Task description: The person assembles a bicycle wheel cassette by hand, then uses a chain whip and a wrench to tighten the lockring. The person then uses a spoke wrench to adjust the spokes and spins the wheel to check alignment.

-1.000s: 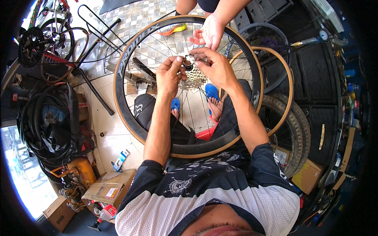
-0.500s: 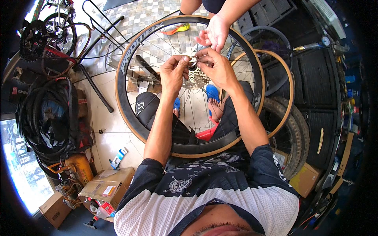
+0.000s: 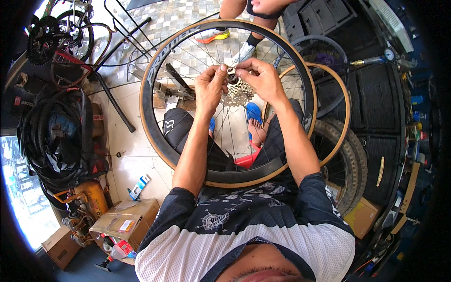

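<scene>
A bicycle wheel [image 3: 147,98] with a dark rim and tan tyre lies over my legs. At its hub is a silver cassette [image 3: 237,96] of several toothed sprockets around a dark centre. My left hand [image 3: 210,87] is closed, thumb and fingers gripping a small silver part [image 3: 231,70] at the top of the cassette. My right hand [image 3: 262,82] pinches at the same part from the other side, its fingers bent over it. The exact shape of that part is partly hidden by my fingertips.
A co-worker's hand [image 3: 263,5] and legs are beyond the wheel. Bikes [image 3: 61,42] stand at upper left, black hanging tubes [image 3: 51,141] at left, a cardboard box [image 3: 127,218] and yellow compressor [image 3: 91,197] below. More wheels [image 3: 345,103] and black drawers [image 3: 380,160] are at right.
The co-worker's open hand has pulled back from beside my fingers to the top edge, exposing their shoe. Both my hands have shifted slightly right, still at the cassette.
</scene>
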Demonstrator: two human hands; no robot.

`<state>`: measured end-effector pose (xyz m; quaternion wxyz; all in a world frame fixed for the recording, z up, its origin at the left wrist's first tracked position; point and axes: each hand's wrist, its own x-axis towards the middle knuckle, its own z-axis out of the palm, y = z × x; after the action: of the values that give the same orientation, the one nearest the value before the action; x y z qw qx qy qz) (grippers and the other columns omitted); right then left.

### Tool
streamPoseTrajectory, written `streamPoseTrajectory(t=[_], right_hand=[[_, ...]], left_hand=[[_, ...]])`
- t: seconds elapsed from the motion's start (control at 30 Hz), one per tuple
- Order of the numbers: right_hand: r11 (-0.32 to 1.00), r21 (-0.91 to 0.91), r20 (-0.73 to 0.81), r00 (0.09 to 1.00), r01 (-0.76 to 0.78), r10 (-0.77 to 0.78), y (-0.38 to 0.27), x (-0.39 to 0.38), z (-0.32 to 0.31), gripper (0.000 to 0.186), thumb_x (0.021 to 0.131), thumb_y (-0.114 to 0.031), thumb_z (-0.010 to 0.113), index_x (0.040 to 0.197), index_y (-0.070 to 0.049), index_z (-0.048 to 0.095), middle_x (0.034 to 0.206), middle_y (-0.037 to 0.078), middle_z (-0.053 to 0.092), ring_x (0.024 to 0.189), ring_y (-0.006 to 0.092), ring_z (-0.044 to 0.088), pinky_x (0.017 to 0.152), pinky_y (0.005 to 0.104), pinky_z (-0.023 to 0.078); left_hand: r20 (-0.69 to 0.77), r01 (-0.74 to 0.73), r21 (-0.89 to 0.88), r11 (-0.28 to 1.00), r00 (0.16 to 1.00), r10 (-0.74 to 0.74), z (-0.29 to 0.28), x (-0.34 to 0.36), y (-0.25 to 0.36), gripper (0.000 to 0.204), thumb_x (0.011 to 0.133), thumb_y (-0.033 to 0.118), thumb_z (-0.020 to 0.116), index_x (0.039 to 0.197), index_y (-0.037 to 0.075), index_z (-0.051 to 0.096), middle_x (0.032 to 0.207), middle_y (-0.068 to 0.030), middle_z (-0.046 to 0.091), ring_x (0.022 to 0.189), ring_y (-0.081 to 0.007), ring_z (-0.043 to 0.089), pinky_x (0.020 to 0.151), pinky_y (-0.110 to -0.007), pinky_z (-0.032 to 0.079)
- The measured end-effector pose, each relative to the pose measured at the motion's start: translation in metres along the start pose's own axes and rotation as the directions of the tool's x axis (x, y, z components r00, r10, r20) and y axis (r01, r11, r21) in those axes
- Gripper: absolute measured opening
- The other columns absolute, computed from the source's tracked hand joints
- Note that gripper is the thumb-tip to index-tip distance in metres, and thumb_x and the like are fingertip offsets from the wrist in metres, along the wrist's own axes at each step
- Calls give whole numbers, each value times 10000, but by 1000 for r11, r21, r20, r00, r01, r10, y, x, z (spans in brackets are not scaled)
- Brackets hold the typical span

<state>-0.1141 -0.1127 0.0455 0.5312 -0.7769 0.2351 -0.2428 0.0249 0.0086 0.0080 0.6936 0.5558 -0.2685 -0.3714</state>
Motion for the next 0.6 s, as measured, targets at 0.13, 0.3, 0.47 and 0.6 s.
streamPoseTrajectory(t=[0.13, 0.3, 0.47, 0.6], right_hand=[[902, 413, -27, 988, -127, 152, -5, -2, 1, 139, 985, -80, 721, 1085, -7, 657, 891, 34, 722, 674, 15, 527, 588, 184, 392], [909, 387, -32, 983, -154, 180, -11, -4, -3, 131, 974, -64, 724, 1065, 15, 675, 932, 59, 739, 784, 54, 596, 687, 212, 462], [991, 123, -65, 996, -49, 57, 3, -2, -6, 185, 970, -72, 725, 1135, 10, 704, 942, 24, 717, 784, 44, 604, 693, 208, 489], [1000, -18, -64, 998, -5, 4, -7, -5, -6, 267, 944, -89, 735, 1204, -33, 731, 948, 18, 720, 730, 61, 573, 664, 232, 483]], left_hand=[[49, -80, -148, 986, 995, 88, 3, -2, 2, 254, 974, 160, 757, 1118, -42, 702, 1011, -92, 727, 854, -122, 676, 618, -265, 580], [96, -124, -164, 979, 985, 141, -1, 0, -4, 262, 962, 50, 742, 1191, -66, 692, 1102, -131, 742, 952, -180, 727, 684, -299, 623], [51, -165, 24, 986, 985, 163, -4, 2, -3, 267, 973, 56, 724, 1212, -63, 707, 1055, -129, 754, 923, -171, 732, 701, -296, 629], [15, -237, 183, 954, 971, 238, -6, 2, -2, 262, 974, 81, 729, 1211, -30, 729, 1011, -113, 753, 875, -153, 721, 681, -283, 608]])
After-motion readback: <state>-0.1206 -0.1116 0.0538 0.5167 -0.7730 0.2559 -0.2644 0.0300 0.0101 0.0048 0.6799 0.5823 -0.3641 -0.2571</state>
